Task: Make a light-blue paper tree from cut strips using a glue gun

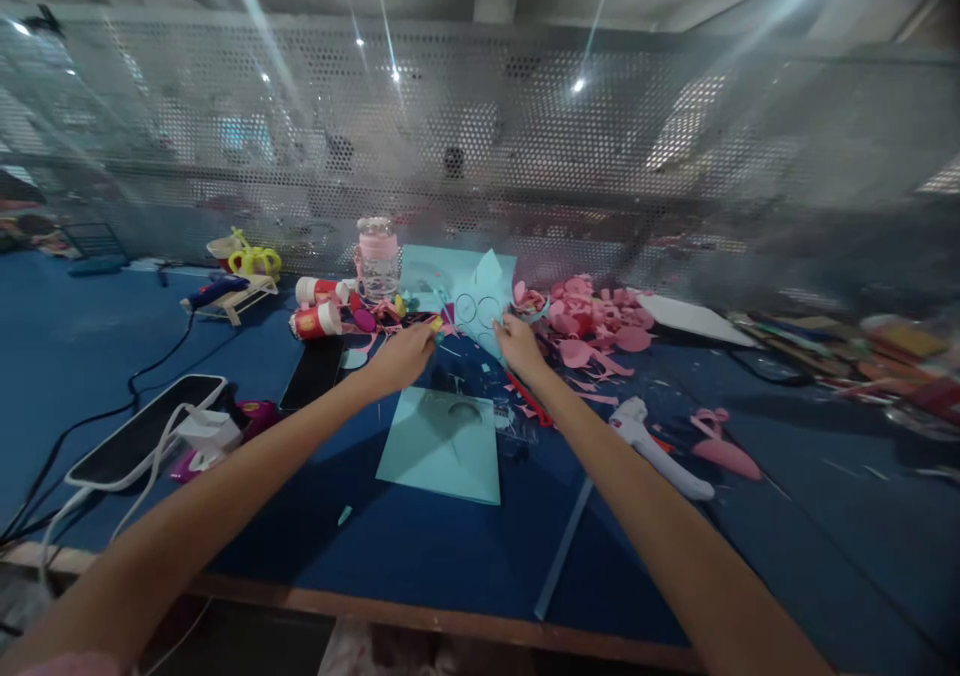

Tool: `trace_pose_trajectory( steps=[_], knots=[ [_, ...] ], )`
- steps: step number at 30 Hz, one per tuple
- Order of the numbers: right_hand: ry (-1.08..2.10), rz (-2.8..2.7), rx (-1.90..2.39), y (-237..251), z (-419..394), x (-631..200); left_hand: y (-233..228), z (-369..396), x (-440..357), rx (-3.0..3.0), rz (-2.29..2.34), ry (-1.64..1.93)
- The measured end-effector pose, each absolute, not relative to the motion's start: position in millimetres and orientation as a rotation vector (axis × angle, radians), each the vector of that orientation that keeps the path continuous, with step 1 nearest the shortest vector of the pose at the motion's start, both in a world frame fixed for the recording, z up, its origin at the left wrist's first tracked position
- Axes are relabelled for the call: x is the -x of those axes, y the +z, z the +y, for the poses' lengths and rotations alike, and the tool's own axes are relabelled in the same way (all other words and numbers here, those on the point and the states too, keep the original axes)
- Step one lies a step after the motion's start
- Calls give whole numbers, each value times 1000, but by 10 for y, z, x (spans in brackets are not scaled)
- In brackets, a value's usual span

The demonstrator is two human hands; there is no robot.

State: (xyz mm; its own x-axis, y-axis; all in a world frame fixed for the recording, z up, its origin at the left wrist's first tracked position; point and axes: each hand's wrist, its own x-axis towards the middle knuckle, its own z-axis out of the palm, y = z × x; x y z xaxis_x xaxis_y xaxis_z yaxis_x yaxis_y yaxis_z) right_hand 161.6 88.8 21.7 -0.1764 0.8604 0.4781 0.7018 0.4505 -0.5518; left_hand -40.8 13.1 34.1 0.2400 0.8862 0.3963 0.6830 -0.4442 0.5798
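Your left hand (405, 354) and right hand (517, 346) are stretched far out, apart, each pinching an edge of the light-blue paper piece (480, 306) at the bench's (420, 546) far side. Pulling unevenly could tear it, and your forearms could sweep the glue gun (660, 451) or pink paper scraps (592, 326) away.

We have open blue table (420, 546) in the near strip, between our forearms and out to the left edge; the flat teal sheet (442, 446) lies low there and blocks nothing; farther in, the glass jar (377, 256) and two red-and-white rolls (316, 308) stand left of the hands; the pink scrap heap (592, 321) crowds the right; a white glue gun (656, 448) lies by our right forearm; cables (135, 386) and a white charger (206, 426) clutter the near left; the perforated screen (525, 136) closes the back.
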Motion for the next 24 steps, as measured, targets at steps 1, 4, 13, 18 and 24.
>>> trace_pose_trajectory(
  steps=[1, 4, 13, 18, 24],
  knots=[
    [265, -1924, 1290, 264, 910, -1671, 320, -18, 356, -2356, 1338, 856],
    [259, -1897, 1225, 399, 939, -1815, 288, -440, 237, -2450, 1017, 500],
    [147, -1907, 1155, 691, 776, -1990, 39, -667, 427, -2522, 966, 406],
    [-124, -2231, 1128, 662, 630, -1874, 22, -519, 524, -2567, 1160, 425],
    [-598, -2593, 1256, 346, 556, -1518, -8, -249, 408, -2574, 1780, 668]
  ],
)
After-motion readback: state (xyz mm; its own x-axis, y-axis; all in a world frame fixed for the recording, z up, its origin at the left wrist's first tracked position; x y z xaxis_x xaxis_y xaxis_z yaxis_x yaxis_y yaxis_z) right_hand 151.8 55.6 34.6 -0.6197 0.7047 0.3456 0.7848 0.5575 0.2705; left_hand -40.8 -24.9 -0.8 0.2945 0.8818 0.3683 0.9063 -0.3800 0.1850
